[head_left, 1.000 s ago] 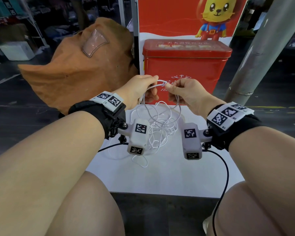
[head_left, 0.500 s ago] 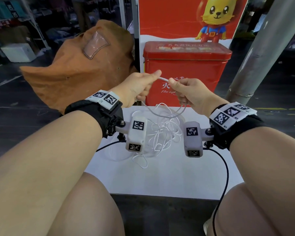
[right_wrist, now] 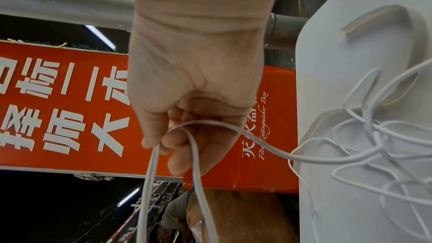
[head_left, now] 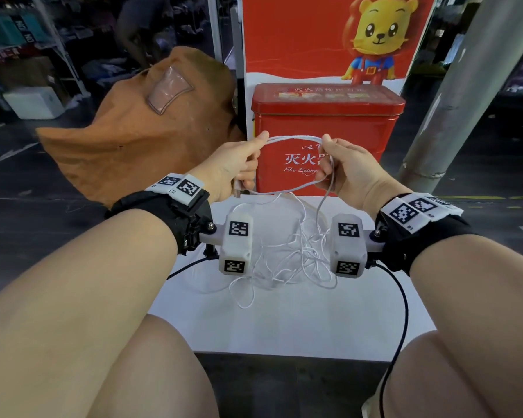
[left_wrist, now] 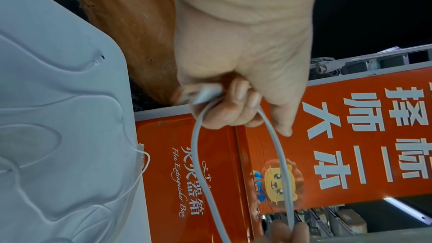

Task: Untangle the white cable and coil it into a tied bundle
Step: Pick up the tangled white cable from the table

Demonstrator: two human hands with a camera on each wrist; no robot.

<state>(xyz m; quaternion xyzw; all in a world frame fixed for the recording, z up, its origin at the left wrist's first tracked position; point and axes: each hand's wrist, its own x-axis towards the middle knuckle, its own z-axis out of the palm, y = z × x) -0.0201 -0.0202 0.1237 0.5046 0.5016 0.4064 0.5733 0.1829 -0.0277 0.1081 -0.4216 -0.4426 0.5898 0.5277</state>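
My left hand (head_left: 233, 164) and right hand (head_left: 341, 167) pinch the first loops of the white cable (head_left: 293, 138) between them, but most lies tangled on the tabletop (head_left: 284, 321), untied.

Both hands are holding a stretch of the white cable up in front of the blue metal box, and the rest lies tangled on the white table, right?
Not quite: the metal box is red, as the head view shows. Otherwise yes: the left hand and right hand hold a stretch of the thin white cable, the rest tangled on the white table.
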